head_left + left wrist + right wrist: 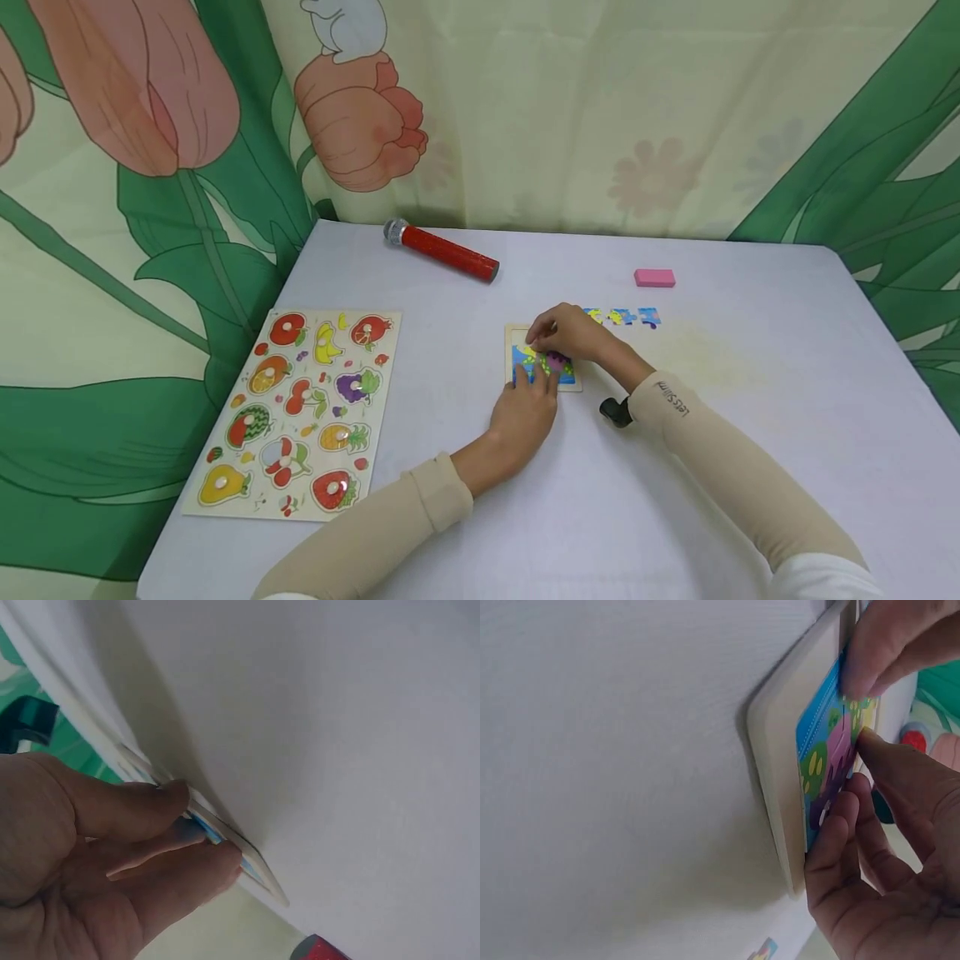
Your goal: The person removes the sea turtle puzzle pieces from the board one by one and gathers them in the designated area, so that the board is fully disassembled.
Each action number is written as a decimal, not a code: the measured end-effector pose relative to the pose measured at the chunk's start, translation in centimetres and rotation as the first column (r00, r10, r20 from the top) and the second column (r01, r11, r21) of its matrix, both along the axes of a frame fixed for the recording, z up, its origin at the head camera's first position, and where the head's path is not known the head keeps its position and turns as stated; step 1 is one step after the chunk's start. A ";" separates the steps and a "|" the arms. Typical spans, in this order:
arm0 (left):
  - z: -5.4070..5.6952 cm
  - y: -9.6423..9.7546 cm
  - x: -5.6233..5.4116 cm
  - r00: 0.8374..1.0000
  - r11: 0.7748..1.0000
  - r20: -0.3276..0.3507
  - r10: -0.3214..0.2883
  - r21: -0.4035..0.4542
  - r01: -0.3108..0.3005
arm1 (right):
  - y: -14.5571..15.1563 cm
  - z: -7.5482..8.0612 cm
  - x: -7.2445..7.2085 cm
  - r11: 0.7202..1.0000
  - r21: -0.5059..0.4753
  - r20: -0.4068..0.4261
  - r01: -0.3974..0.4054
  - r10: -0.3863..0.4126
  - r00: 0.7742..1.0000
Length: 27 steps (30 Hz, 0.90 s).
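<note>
Puzzle (519,357) in a pale frame (510,333) lies around the middle of the bench (442,333) in the head view, with both hands on it. The left hand (522,421) comes from the near side, fingers mostly straight and slightly spread, their tips resting on the lower part. The right hand (573,333) reaches over the upper part, fingers bent down to the puzzle. Just beyond it, three loose pieces (648,317) sit in a row, the leftmost partly covered by the hand. Farther back are a pink block (655,278) and a red microphone (448,253); a fruit board (288,423) lies at the left.

In the left wrist view, the left thumb touches the frame's edge and the fingers reach across the puzzle, with nothing clamped between them. The microphone's end shows at the bottom.

In the right wrist view, the right thumb and curled fingertips touch the green and purple picture inside the frame; whether they pinch a piece, I cannot tell. The left fingers press close by, and part of a loose piece shows at the bottom.
</note>
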<state>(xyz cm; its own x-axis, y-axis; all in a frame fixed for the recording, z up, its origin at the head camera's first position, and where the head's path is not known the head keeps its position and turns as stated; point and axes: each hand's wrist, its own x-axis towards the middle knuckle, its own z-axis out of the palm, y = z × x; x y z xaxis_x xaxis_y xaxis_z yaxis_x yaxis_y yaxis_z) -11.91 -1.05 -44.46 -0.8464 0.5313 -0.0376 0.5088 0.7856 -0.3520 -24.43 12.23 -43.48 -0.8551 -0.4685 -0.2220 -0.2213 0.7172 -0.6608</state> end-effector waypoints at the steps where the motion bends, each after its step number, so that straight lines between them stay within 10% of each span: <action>1: 0.1 0.0 0.1 1.000 1.000 0.006 -0.003 -0.006 0.003 | 0.0 0.0 0.0 1.000 0.001 -0.004 0.000 0.000 1.000; 27: 1.2 0.2 -0.6 0.991 0.999 0.134 -0.029 0.021 0.026 | -0.7 0.3 0.4 0.994 0.059 0.014 -0.088 0.088 0.996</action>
